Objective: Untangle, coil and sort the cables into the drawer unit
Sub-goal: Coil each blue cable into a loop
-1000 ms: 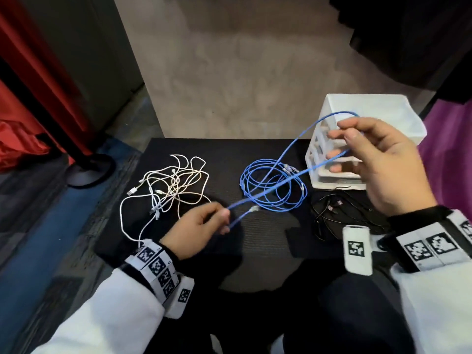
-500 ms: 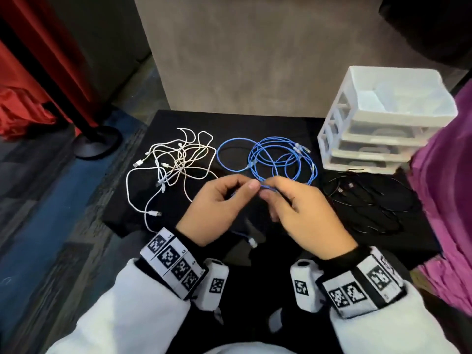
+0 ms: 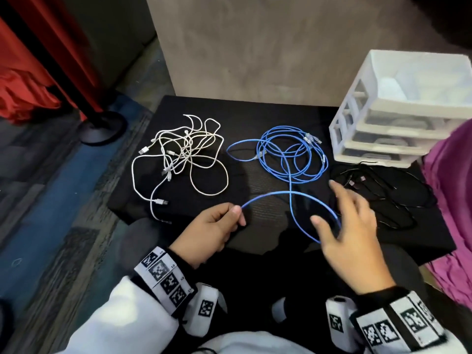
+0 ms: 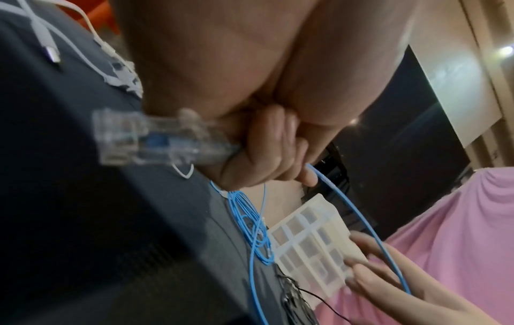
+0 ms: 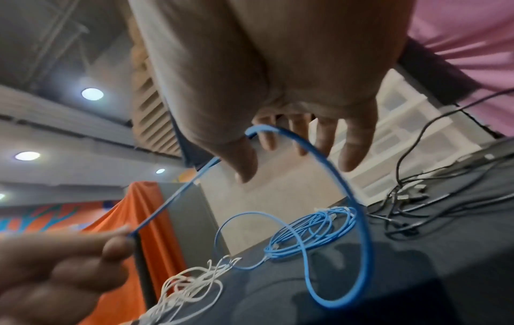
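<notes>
Table (image 3: pixel 178 210) first, black-topped, with the white drawer unit (image 3: pixel 342 134) at its far right corner. Blue cable (image 3: pixel 288 154) lies heaped mid-table, white cables (image 3: pixel 178 154) tangled to its left, black cables (image 3: pixel 383 198) to its right. Left hand (image 3: pixel 212 233) pinches one blue strand near its clear plug (image 4: pixel 155 140); the strand arcs over the spread fingers of the right hand (image 3: pixel 352 233).

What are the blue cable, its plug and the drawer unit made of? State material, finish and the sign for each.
Blue cable: likely smooth plastic-jacketed, matte; it bends in even loops.
Plug, gripped by the left hand: clear hard plastic; the blue wire shows through.
Drawer unit: white plastic frame, apparently translucent drawers; dim shapes show through their fronts.
</notes>
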Available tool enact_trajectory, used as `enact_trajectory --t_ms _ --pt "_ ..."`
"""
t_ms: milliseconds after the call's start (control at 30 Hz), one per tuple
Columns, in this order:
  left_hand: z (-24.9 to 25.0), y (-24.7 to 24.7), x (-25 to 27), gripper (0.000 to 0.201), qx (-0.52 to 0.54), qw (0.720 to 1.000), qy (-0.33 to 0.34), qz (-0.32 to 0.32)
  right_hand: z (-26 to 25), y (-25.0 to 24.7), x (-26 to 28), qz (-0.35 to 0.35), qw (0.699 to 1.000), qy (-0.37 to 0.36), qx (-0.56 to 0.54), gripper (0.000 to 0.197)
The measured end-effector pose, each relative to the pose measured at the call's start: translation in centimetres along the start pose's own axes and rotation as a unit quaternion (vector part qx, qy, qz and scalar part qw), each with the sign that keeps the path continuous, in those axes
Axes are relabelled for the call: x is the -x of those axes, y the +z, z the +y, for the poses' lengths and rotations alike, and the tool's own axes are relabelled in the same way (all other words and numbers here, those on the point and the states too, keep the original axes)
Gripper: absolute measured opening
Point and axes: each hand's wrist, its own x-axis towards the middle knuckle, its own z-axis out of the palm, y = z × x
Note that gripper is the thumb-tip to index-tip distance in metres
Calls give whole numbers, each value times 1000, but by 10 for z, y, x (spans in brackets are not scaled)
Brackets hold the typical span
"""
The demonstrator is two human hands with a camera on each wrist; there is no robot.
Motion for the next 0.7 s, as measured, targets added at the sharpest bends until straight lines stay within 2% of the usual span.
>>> enact_trajectory --t_ms 67,133,200,267,300,333,367,433,533,600,667,700 --pt "7 9 3 31 22 999 -4 -28 -16 4 6 -28 994 -84 62 70" --pt "15 19 3 32 36 998 -11 -55 -30 11 6 -77 989 -121 44 66" --pt "21 24 0 31 59 996 -15 -60 -38 15 4 -89 988 -85 -95 46" --pt "24 24 -7 30 84 996 -17 -37 -48 11 -1 -72 959 3 -273 22" --pt "23 23 -10 30 91 995 -18 -23 -51 7 -3 -49 946 25 -319 11" --pt "21 22 -12 29 93 995 -20 -14 -51 4 -6 -20 941 33 -337 6" --pt "17 20 -14 28 90 996 -24 -16 -48 3 -8 6 938 40 -345 14" --pt "8 14 -14 28 60 996 -34 -64 -36 0 -15 44 927 57 -368 23" --pt "1 8 -11 27 -36 987 -47 -148 -15 -6 -22 109 937 68 -324 28" --pt "5 6 -10 27 -50 987 -52 -142 -5 -11 -25 135 955 58 -258 23" --pt "16 4 -10 25 71 989 -51 -117 3 -10 -24 101 983 40 -150 20" --pt "24 4 -11 24 174 977 -53 -111 7 -6 -22 55 994 33 -93 19"
